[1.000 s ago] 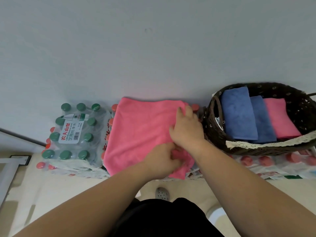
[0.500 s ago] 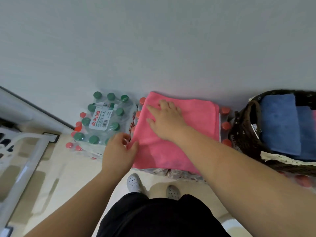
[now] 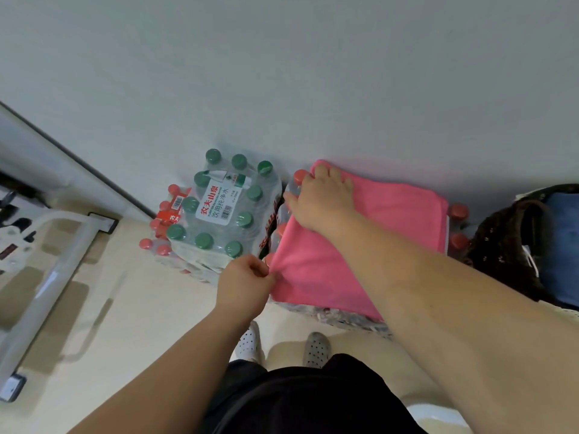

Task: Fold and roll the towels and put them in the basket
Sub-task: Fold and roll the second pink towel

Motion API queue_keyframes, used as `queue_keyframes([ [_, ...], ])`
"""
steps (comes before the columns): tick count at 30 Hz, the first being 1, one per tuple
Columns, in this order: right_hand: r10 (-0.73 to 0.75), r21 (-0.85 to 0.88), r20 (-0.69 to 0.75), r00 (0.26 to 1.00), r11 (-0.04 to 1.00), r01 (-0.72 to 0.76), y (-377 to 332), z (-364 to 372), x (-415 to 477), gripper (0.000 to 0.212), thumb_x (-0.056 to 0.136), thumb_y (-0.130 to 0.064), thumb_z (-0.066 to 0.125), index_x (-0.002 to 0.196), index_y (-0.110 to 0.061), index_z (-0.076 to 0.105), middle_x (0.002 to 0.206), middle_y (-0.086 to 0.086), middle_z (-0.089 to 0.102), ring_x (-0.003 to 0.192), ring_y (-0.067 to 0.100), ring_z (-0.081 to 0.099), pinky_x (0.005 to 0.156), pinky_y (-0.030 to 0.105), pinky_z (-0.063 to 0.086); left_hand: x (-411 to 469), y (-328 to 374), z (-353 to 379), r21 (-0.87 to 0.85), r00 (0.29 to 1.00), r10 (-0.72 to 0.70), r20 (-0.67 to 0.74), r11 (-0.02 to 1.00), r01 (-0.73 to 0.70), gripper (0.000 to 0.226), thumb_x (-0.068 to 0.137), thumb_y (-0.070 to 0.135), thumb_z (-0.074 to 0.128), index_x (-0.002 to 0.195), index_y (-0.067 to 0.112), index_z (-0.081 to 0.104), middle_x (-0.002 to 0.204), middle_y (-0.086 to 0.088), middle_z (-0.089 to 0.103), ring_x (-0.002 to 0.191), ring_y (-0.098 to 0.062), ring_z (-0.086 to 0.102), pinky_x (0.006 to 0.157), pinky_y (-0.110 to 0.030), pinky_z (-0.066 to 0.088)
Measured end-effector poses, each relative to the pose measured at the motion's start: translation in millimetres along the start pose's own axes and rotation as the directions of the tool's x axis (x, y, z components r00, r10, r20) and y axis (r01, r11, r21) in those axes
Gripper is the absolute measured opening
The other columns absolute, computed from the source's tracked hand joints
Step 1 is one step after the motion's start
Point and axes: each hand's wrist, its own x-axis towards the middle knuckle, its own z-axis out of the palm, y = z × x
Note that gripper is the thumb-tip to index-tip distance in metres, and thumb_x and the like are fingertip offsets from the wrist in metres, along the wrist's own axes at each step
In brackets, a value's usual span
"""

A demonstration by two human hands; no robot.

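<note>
My left hand [image 3: 247,283] pinches the near-left corner of the pink square cloth towel [image 3: 401,214], which spreads rightward from that pinch, while my right hand [image 3: 322,198], directly beyond, covers the far corner (gripping or pressing, I cannot tell), evidently to square the edge for folding.

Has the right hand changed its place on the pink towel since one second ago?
Yes. The right hand moved across the pink towel, from its near right part to its far left corner, toward the green-capped bottle pack.
</note>
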Motion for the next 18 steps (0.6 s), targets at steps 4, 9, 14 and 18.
queue_keyframes([
  [4,0.029,0.078,-0.08,0.996,0.997,-0.023,-10.7,2.4,-0.8,0.066,0.095,-0.059,0.04,0.143,-0.014,0.044,0.149,0.007,0.035,0.134,0.032,0.034,0.105,0.051,0.031,8.0,-1.4,-16.8,-0.096,0.984,-0.021,0.174,0.995,0.039,0.01,0.071,0.007,0.073,0.076,0.013,0.066,0.064,-0.005,0.067,0.054,-0.016,0.058,0.059,-0.038,0.053],
  [9,0.02,0.181,-0.093,0.995,0.984,-0.002,-50.3,1.7,7.7,0.077,0.094,-0.062,0.041,0.153,-0.014,0.029,0.157,0.003,0.025,0.139,0.031,0.03,0.11,0.054,0.03,20.6,-6.8,-55.1,-0.119,0.967,0.022,0.253,0.993,0.008,0.009,0.074,0.0,0.066,0.079,0.008,0.068,0.06,-0.013,0.067,0.049,-0.022,0.059,0.06,-0.049,0.057],
  [14,0.002,0.226,-0.086,0.996,0.974,0.017,-106.6,3.9,26.5,0.079,0.094,-0.062,0.044,0.154,-0.014,0.026,0.157,0.002,0.023,0.139,0.031,0.03,0.109,0.053,0.029,47.8,-24.3,-105.2,-0.038,0.975,0.031,0.22,0.999,-0.023,0.005,0.074,0.004,0.065,0.075,0.008,0.068,0.059,-0.01,0.068,0.05,-0.024,0.062,0.059,-0.048,0.057],
  [18,-0.018,0.254,-0.067,0.998,0.967,0.034,-152.4,9.1,43.0,0.079,0.094,-0.06,0.045,0.155,-0.015,0.024,0.161,0.002,0.019,0.143,0.03,0.026,0.111,0.053,0.029,74.4,-44.1,-143.7,0.05,0.985,0.059,0.165,0.996,-0.068,0.008,0.077,0.01,0.065,0.078,0.017,0.067,0.062,-0.006,0.069,0.059,-0.026,0.069,0.051,-0.033,0.049],
])
